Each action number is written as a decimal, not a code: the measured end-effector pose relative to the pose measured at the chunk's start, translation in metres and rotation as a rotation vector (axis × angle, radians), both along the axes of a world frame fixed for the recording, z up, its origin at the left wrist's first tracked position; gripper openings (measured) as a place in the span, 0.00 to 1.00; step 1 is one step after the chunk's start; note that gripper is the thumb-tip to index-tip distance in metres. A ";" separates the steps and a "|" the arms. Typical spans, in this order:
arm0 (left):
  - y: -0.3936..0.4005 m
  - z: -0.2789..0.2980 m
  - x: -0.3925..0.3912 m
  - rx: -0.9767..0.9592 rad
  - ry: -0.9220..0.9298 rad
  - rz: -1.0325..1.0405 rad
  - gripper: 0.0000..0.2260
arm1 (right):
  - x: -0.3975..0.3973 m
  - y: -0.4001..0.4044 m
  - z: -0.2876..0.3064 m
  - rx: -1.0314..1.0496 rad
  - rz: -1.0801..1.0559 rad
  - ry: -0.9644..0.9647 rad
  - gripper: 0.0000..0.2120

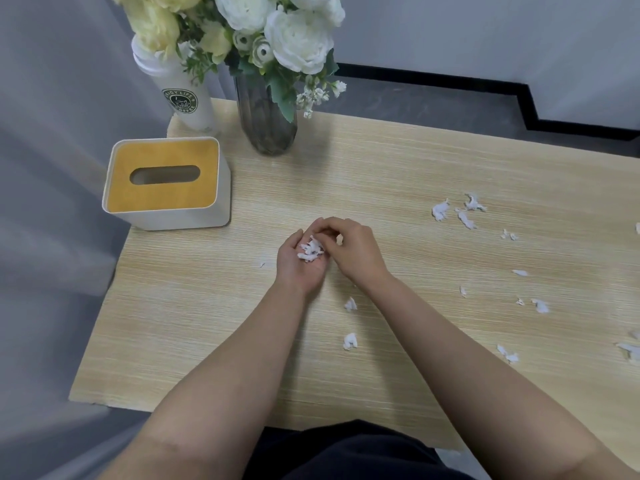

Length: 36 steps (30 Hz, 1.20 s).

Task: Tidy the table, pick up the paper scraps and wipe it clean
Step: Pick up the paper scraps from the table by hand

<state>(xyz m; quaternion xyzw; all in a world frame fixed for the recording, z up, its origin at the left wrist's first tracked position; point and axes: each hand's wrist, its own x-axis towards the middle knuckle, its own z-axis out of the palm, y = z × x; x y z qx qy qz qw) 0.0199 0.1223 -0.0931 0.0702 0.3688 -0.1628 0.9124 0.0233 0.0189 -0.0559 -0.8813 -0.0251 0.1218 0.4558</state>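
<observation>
My left hand (298, 271) lies palm up over the middle of the light wooden table (207, 306), cupped round a small pile of white paper scraps (310, 252). My right hand (356, 252) is right beside it, its curled fingertips pinching at the top of that pile. A bit of white shows between its fingers. Loose scraps lie on the table: one (350, 304) and another (349, 341) just below my hands, a tiny one (262, 263) to the left, and several (464, 213) spread over the right half.
A white tissue box with a yellow wooden lid (166, 181) stands at the left rear. Behind it are a white coffee cup (188, 98) and a dark glass vase of white and yellow flowers (270, 119). The table's left edge drops to a grey floor.
</observation>
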 end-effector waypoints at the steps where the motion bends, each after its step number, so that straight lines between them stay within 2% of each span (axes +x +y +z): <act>1: 0.000 -0.001 0.000 -0.005 -0.003 -0.013 0.17 | 0.000 0.002 -0.001 -0.031 0.013 -0.012 0.06; 10: 0.003 -0.007 -0.002 0.012 -0.059 -0.058 0.19 | 0.000 0.007 -0.008 -0.048 -0.020 -0.038 0.10; 19: 0.005 -0.014 -0.003 0.034 -0.091 -0.091 0.17 | -0.009 0.002 -0.002 -0.042 -0.026 -0.066 0.07; 23: 0.005 -0.015 -0.002 0.033 -0.089 -0.087 0.19 | -0.012 0.004 -0.001 0.001 -0.051 -0.103 0.18; 24: 0.005 -0.014 -0.002 0.038 -0.089 -0.095 0.18 | -0.012 0.004 -0.002 0.000 -0.054 -0.107 0.18; 27: 0.007 -0.008 -0.003 0.042 -0.063 -0.087 0.16 | -0.010 0.001 -0.010 -0.026 -0.075 -0.102 0.07; 28: 0.009 -0.008 -0.003 0.045 -0.045 -0.078 0.15 | -0.007 -0.003 -0.013 -0.037 -0.102 -0.096 0.07; 33: 0.019 -0.006 -0.005 0.107 -0.045 -0.103 0.14 | 0.011 -0.031 -0.035 -0.157 -0.293 -0.016 0.08; 36: 0.023 -0.007 -0.005 0.119 -0.063 -0.105 0.13 | 0.021 -0.037 -0.049 -0.253 -0.279 0.055 0.11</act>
